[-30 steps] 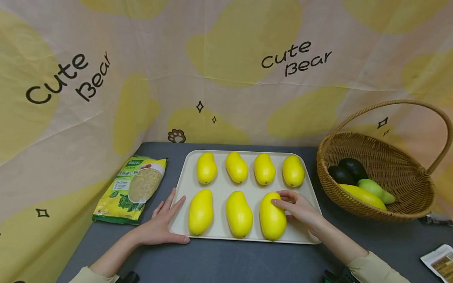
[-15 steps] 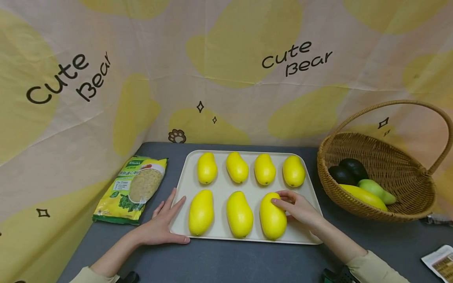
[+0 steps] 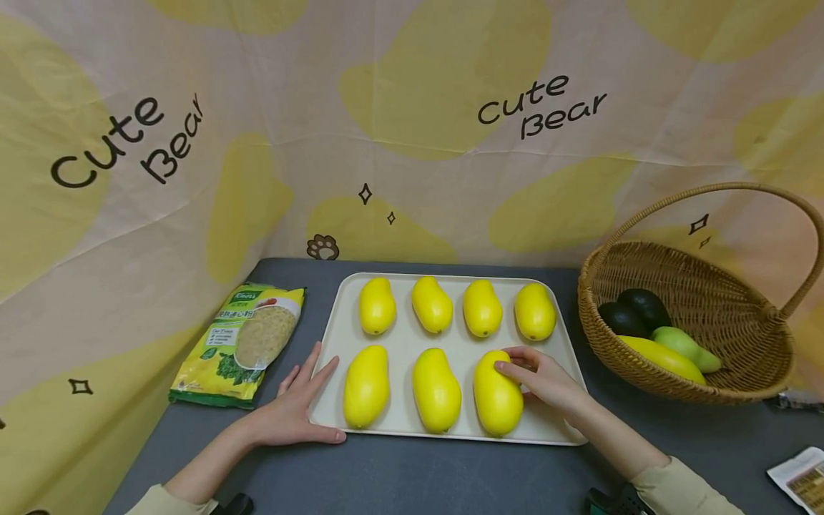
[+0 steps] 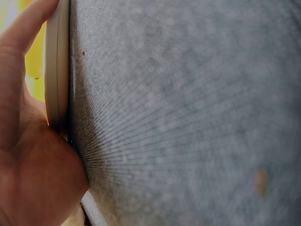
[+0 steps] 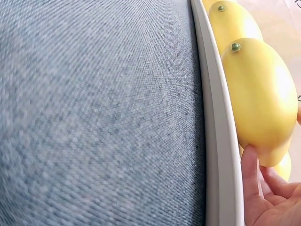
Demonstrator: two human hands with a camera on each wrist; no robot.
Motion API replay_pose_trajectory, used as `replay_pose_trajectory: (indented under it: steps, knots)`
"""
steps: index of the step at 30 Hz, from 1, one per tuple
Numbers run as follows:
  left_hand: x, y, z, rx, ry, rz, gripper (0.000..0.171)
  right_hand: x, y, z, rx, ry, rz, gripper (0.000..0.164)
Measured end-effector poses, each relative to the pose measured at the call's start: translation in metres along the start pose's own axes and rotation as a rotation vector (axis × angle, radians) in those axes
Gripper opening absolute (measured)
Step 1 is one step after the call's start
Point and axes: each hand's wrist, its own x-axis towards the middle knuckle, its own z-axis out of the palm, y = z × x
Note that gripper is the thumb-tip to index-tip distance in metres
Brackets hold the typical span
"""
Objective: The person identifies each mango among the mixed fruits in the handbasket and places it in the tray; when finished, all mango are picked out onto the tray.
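Note:
Several yellow mangoes lie in two rows on a cream tray [image 3: 450,429]. My right hand [image 3: 543,379] grips the right-hand mango [image 3: 498,400] of the front row, thumb on its upper side and fingers at its right. That mango [image 5: 258,99] rests inside the tray's rim [image 5: 218,122] in the right wrist view, with fingertips at its lower end. My left hand [image 3: 292,404] lies with spread fingers at the tray's front left corner. In the left wrist view, the left hand [image 4: 37,165] meets the tray's edge [image 4: 57,66].
A yellow pasta bag [image 3: 238,347] lies left of the tray on the grey table [image 3: 412,476]. At the right stands a wicker basket [image 3: 734,307] with avocados [image 3: 634,311], a green pear [image 3: 682,347] and a yellow fruit [image 3: 663,360]. A white packet [image 3: 798,476] lies near the right edge.

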Motion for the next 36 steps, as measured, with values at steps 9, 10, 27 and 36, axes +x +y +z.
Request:
replay_pose_trajectory:
  steps: [9, 10, 27, 36]
  knots:
    - [0.001, 0.002, 0.000, 0.001, -0.002, 0.002, 0.113, -0.005, 0.001, -0.004, -0.045, 0.014, -0.024, 0.063]
    - [0.002, 0.002, 0.000, 0.002, -0.003, 0.002, 0.113, -0.006, 0.001, -0.005, -0.042, 0.019, -0.026, 0.063]
    - [0.002, 0.000, 0.002, 0.005, 0.022, 0.027, 0.112, -0.041, -0.019, -0.044, -0.150, 0.173, -0.394, 0.021]
    - [0.000, -0.002, 0.002, 0.012, 0.025, 0.009, 0.113, -0.059, -0.047, -0.101, -0.560, 0.310, -0.593, 0.007]
